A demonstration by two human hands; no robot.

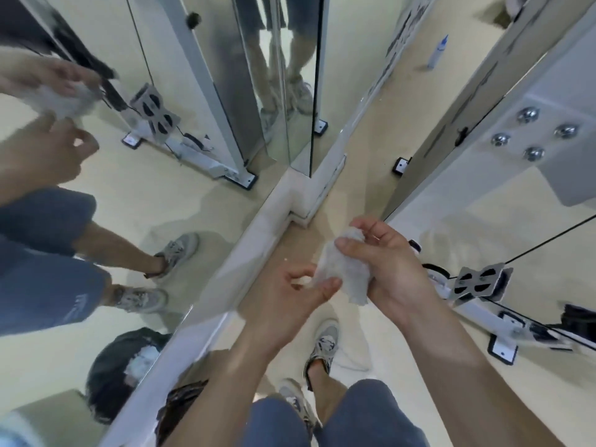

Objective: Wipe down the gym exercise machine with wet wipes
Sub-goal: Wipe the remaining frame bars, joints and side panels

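Observation:
A crumpled white wet wipe (342, 269) sits between both hands, low in the middle of the head view. My right hand (390, 262) grips its upper part with thumb and curled fingers. My left hand (290, 295) pinches the wipe's lower left edge with its thumb. The white gym cable machine (548, 133) stands to the right, with a bolted plate, black cables and a pulley bracket (480, 283) close beside my right wrist.
Mirror walls (129, 188) at left and centre reflect me, the wipe and the machine frame. A white baseboard (258, 233) runs diagonally along the beige floor. A spray bottle (435, 53) stands on the floor far right. My shoes (324, 345) are below the hands.

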